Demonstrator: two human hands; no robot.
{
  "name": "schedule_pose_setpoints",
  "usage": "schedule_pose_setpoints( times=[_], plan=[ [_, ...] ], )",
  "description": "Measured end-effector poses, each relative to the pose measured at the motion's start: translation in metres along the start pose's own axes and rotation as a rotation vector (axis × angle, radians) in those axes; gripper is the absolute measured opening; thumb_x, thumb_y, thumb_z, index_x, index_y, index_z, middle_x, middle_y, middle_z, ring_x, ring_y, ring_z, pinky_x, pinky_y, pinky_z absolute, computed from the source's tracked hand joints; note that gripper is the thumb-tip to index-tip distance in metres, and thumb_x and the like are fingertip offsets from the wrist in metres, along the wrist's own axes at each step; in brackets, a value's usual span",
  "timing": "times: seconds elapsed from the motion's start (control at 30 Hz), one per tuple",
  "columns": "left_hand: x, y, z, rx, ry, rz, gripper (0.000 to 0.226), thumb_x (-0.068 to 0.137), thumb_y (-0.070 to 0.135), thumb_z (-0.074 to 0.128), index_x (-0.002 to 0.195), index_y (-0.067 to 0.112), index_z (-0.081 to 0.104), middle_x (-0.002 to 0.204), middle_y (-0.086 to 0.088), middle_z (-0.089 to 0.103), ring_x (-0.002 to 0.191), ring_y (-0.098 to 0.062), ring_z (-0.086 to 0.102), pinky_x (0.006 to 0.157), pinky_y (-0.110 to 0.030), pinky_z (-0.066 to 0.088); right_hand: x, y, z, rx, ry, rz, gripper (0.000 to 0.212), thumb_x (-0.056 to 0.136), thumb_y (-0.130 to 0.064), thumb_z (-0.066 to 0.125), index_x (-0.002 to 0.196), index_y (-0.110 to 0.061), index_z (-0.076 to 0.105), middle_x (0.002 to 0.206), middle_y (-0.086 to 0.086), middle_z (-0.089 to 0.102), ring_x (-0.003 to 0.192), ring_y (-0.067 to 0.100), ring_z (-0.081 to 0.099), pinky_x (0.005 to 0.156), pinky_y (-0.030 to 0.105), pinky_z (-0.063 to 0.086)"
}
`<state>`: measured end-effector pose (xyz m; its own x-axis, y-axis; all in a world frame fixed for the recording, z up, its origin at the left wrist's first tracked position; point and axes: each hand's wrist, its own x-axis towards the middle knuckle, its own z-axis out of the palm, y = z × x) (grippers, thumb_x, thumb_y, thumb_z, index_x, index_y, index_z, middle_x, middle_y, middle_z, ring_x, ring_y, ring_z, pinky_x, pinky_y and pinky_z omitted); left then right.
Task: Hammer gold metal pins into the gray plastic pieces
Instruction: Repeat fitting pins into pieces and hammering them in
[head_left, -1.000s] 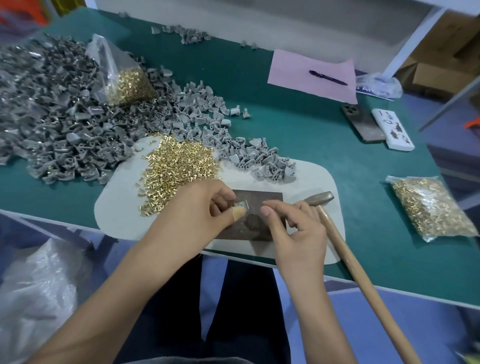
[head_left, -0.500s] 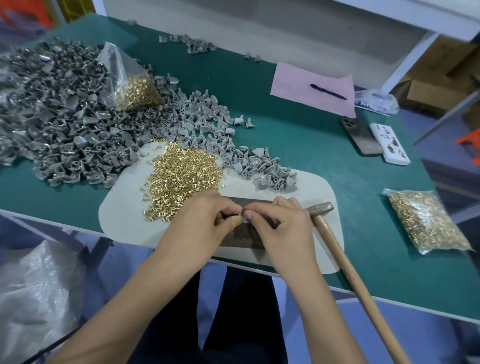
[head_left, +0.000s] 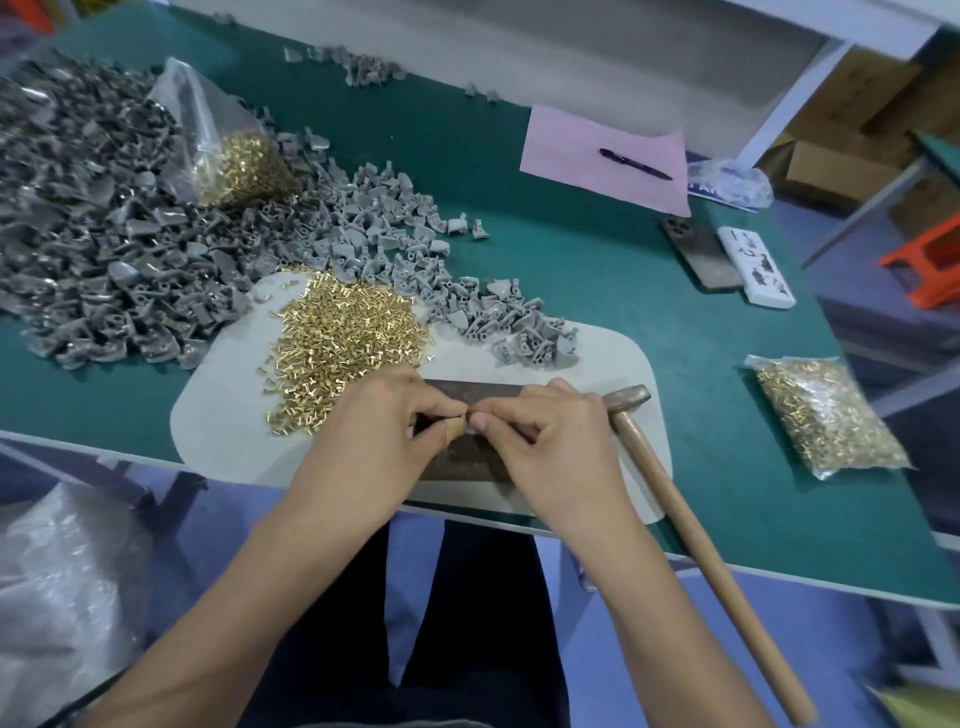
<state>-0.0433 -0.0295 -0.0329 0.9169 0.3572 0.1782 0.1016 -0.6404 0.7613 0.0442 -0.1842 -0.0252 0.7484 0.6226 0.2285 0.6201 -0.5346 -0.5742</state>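
Note:
My left hand (head_left: 379, 436) and my right hand (head_left: 550, 441) meet fingertip to fingertip over a dark metal block (head_left: 467, 391) on a white pad (head_left: 223, 415). The left thumb and fingers pinch a small gray plastic piece (head_left: 470, 429), mostly hidden. The right thumb and forefinger pinch a gold pin at that piece; the fingers hide it. A wooden-handled hammer (head_left: 626, 400) lies just right of my right hand, untouched, its handle sticking out past the table edge. Loose gold pins (head_left: 343, 343) are heaped on the pad behind my left hand.
A big pile of gray pieces (head_left: 104, 249) covers the left of the green table, with a bag of pins (head_left: 239, 161) on it. Another pin bag (head_left: 826, 415) lies at the right. Farther back are pink paper with a pen (head_left: 634, 164), a phone (head_left: 698, 249) and a white box (head_left: 756, 267).
My right hand has moved left until its fingertips meet the left hand's over the block. The gray piece, plainly visible a second ago, is now covered by fingers. The hammer has not moved.

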Motion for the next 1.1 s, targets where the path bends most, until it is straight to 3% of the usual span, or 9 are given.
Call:
schedule_pose_setpoints(
  times=[0.17, 0.43, 0.67, 0.8, 0.87, 1.1],
  plan=[
    [-0.001, 0.000, -0.001, -0.003, 0.005, -0.028, 0.015, 0.084, 0.024, 0.080, 0.096, 0.033, 0.081, 0.076, 0.010, 0.059, 0.079, -0.005, 0.052, 0.062, -0.012, 0.036, 0.006, -0.012, -0.005, -0.271, -0.027, -0.092, 0.010, 0.089, -0.030, 0.071, 0.083, -0.034, 0.078, 0.063, -0.014, 0.044, 0.077, 0.016, 0.047, 0.073, 0.038, 0.034],
    [-0.001, 0.001, 0.000, 0.006, 0.002, -0.026, 0.016, 0.085, 0.025, 0.079, 0.099, 0.033, 0.080, 0.079, 0.012, 0.059, 0.080, 0.009, 0.050, 0.065, -0.007, 0.034, 0.000, -0.013, -0.008, -0.171, -0.060, -0.026, 0.012, 0.090, -0.027, 0.072, 0.093, -0.036, 0.079, 0.069, -0.012, 0.054, 0.081, 0.019, 0.058, 0.081, 0.043, 0.043],
    [-0.001, 0.001, -0.002, 0.014, 0.000, 0.004, 0.010, 0.085, 0.024, 0.079, 0.091, 0.031, 0.081, 0.076, 0.005, 0.060, 0.082, -0.003, 0.051, 0.065, -0.014, 0.038, 0.005, -0.017, -0.012, -0.117, -0.066, 0.055, 0.002, 0.087, -0.030, 0.076, 0.087, -0.031, 0.077, 0.069, -0.013, 0.050, 0.078, 0.015, 0.054, 0.083, 0.044, 0.047],
    [-0.003, 0.003, -0.001, 0.028, 0.000, 0.035, 0.007, 0.084, 0.013, 0.077, 0.081, 0.020, 0.079, 0.070, -0.002, 0.057, 0.077, -0.010, 0.048, 0.067, -0.025, 0.039, 0.003, -0.022, -0.008, -0.287, -0.058, -0.025, 0.009, 0.090, -0.027, 0.071, 0.084, -0.028, 0.076, 0.068, -0.011, 0.045, 0.082, 0.024, 0.056, 0.075, 0.037, 0.036],
    [-0.002, 0.002, -0.001, 0.047, -0.008, 0.035, 0.009, 0.084, 0.010, 0.075, 0.077, 0.015, 0.076, 0.070, -0.003, 0.055, 0.079, -0.011, 0.048, 0.068, -0.025, 0.038, 0.003, -0.023, -0.005, -0.374, -0.034, -0.070, 0.012, 0.089, -0.025, 0.069, 0.081, -0.025, 0.076, 0.069, -0.007, 0.051, 0.083, 0.027, 0.056, 0.071, 0.034, 0.027],
    [0.000, 0.000, 0.001, 0.026, 0.006, 0.077, 0.008, 0.085, 0.018, 0.078, 0.077, 0.017, 0.076, 0.066, -0.002, 0.055, 0.077, -0.012, 0.048, 0.067, -0.028, 0.039, 0.004, -0.009, -0.007, -0.129, -0.069, 0.027, 0.010, 0.089, -0.025, 0.072, 0.088, -0.032, 0.080, 0.061, -0.010, 0.048, 0.073, 0.023, 0.054, 0.068, 0.040, 0.048]
  ],
)
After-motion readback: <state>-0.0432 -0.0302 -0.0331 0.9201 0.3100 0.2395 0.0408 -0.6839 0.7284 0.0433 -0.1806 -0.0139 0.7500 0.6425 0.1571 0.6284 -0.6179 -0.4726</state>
